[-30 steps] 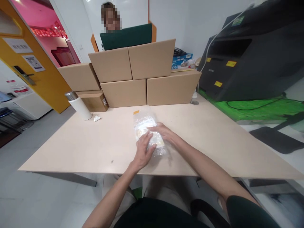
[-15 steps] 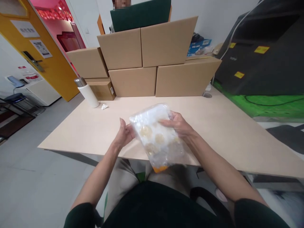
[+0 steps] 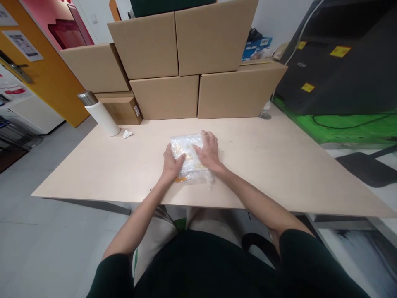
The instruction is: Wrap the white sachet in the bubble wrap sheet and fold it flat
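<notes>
A clear plastic packet [image 3: 190, 163] lies on the tabletop in front of me. Inside it shows something white with yellowish round spots, and a bit of orange peeks out at its near left corner. My left hand [image 3: 172, 162] grips the packet's left edge, thumb on top. On the opposite edge is my right hand [image 3: 208, 151], its thumb resting over the upper face and its fingers along the far right side. The undersides of both hands are hidden.
Stacked cardboard boxes [image 3: 164, 98] line the table's back edge. At the back left stand a white bottle [image 3: 102, 118] with a metal cap and a crumpled white scrap [image 3: 127, 133]. A small clear item [image 3: 265, 115] sits by the boxes' right end. The pale table [image 3: 263, 165] reaches toward my lap.
The packet has gone from being held up, tilted, over the table's front edge to lying on the tabletop. My left hand has closed on its left side; my right hand still holds the other.
</notes>
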`<state>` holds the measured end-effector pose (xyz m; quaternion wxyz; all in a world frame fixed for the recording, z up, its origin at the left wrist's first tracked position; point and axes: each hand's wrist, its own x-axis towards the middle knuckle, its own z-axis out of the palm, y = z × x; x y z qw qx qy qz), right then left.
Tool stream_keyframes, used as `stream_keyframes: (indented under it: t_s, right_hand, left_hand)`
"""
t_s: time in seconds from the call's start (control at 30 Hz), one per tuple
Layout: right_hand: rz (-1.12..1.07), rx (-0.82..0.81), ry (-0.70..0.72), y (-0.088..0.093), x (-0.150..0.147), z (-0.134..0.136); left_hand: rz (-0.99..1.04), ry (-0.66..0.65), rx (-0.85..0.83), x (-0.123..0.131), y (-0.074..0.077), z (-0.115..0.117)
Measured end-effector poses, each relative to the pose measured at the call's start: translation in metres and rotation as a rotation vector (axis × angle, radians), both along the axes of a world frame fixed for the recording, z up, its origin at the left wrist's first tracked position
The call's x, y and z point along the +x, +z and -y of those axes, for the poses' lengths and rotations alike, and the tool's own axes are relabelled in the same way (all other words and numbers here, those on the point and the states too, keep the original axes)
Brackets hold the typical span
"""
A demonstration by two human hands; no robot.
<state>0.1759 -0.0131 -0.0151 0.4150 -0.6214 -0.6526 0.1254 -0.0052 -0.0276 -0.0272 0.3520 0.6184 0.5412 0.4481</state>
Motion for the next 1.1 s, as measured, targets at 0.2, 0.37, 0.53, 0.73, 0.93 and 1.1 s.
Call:
stream_keyframes:
  t_s: [0.2,0.37,0.53,0.73,0.93,1.1]
  right_hand:
    - [0.427,-0.062,0.373,-0.005,0.011,0.003]
    - [0.503,-0.279,0.519,0.001,0.025,0.003]
    - [0.52,-0.338,0.628,0.003,0.039,-0.002]
    - [0.507,-0.326,0.662,-0.007,0.047,-0.003]
    - [0.477,-0.285,0.652,-0.014,0.048,0.0]
    - [0.474,-0.279,0.626,-0.016,0.047,-0.001]
  left_hand:
    - [-0.711,-0.097,0.317,-0.011,-0.004,-0.011]
    - [-0.939,-0.401,0.318,-0.037,0.001,-0.025]
    - [-0.959,-0.571,0.238,-0.049,0.01,-0.033]
    - [-0.917,-0.663,0.188,-0.05,0.011,-0.037]
    - [-0.878,-0.662,0.193,-0.048,0.009,-0.037]
    - [-0.909,-0.649,0.177,-0.045,0.009,-0.037]
